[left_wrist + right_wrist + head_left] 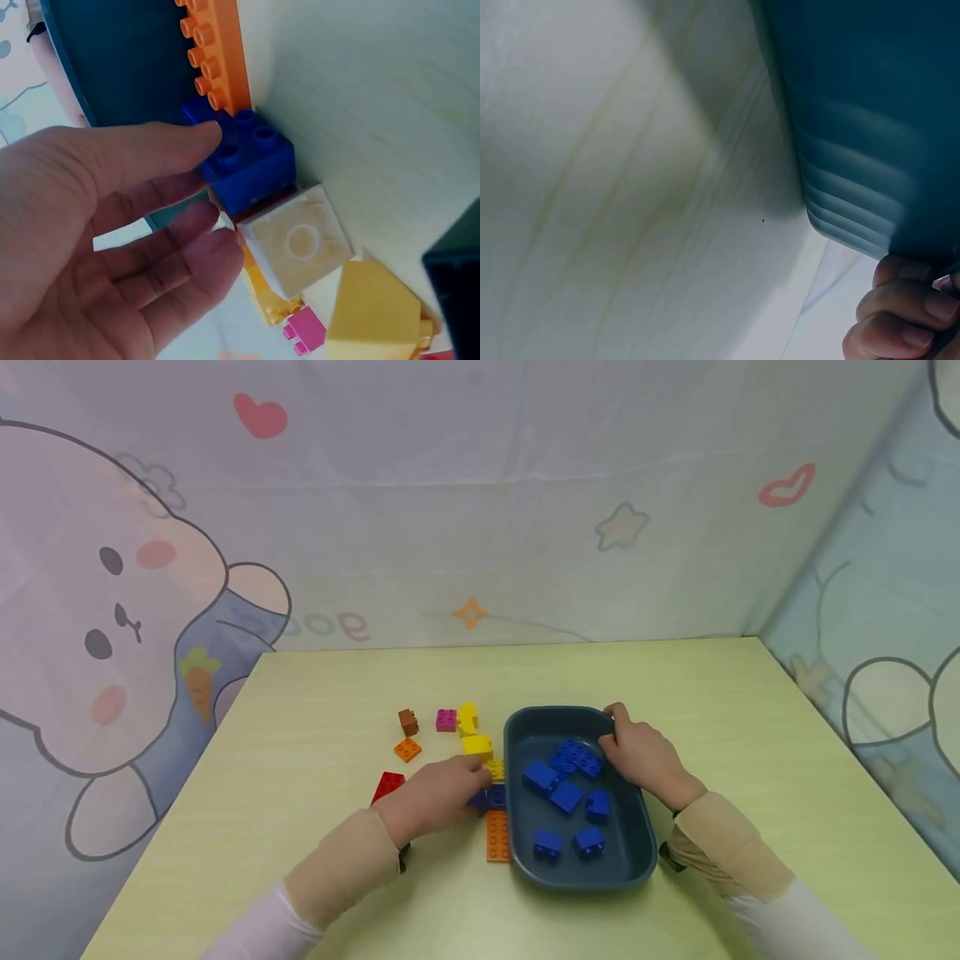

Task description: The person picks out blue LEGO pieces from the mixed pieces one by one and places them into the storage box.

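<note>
In the head view my left hand [442,793] reaches in at the left side of a dark blue-grey tray [647,827]. Its thumb and index finger close on a blue brick [259,161] beside the tray; the thumb overlaps the studs in the left wrist view, and the index fingertip is partly hidden. My right hand [645,756] grips the tray's far right corner, fingers [904,300] curled at the rim. Inside the tray lie several blue bricks [566,796]. An orange studded brick [497,837] sits against the tray's left wall, with yellow bricks [477,746] farther back.
Left of the tray lie a red brick [387,786], a small orange brick [407,749], a brown brick [408,722] and a magenta brick [446,720]. Everything rests on a pale wooden table [720,693], with a printed cloth [450,527] hanging behind it.
</note>
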Action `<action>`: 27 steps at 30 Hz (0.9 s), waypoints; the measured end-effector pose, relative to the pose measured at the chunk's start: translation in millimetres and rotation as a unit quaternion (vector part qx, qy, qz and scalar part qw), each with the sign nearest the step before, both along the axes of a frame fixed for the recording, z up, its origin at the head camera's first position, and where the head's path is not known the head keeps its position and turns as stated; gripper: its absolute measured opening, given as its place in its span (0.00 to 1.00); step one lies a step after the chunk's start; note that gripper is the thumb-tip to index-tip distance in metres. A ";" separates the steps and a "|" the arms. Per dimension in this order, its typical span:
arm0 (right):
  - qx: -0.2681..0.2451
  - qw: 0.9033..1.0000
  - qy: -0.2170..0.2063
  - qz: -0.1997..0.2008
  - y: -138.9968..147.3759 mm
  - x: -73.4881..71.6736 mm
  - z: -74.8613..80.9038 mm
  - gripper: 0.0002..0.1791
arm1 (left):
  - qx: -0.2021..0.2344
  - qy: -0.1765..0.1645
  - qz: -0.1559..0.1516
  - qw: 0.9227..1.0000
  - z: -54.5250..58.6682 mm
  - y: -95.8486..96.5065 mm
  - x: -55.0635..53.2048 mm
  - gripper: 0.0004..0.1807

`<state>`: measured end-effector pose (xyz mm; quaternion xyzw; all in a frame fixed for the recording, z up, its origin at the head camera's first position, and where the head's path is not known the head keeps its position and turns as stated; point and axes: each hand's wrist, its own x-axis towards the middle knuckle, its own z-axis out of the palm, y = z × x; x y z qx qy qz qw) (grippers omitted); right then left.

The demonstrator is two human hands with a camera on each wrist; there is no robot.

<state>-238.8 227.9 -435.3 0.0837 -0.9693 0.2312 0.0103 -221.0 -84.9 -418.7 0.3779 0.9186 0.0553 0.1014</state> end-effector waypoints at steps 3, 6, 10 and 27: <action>0.000 1.000 -0.002 -0.002 0.1 0.3 -0.2 0.23 | 0.004 0.005 0.009 1.000 -1.6 -2.4 0.8 0.20; -0.001 1.000 -0.008 -0.004 0.7 -0.1 -0.5 0.24 | 0.002 0.010 0.015 1.000 -2.6 -4.6 0.7 0.21; -0.003 1.000 -0.007 -0.003 0.7 -0.9 -0.6 0.24 | 0.005 0.008 0.016 1.000 -5.4 -6.8 1.6 0.22; -0.003 1.000 0.004 0.003 1.1 -0.9 -3.1 0.23 | -0.021 0.037 -0.013 0.999 -7.4 -8.9 14.7 0.19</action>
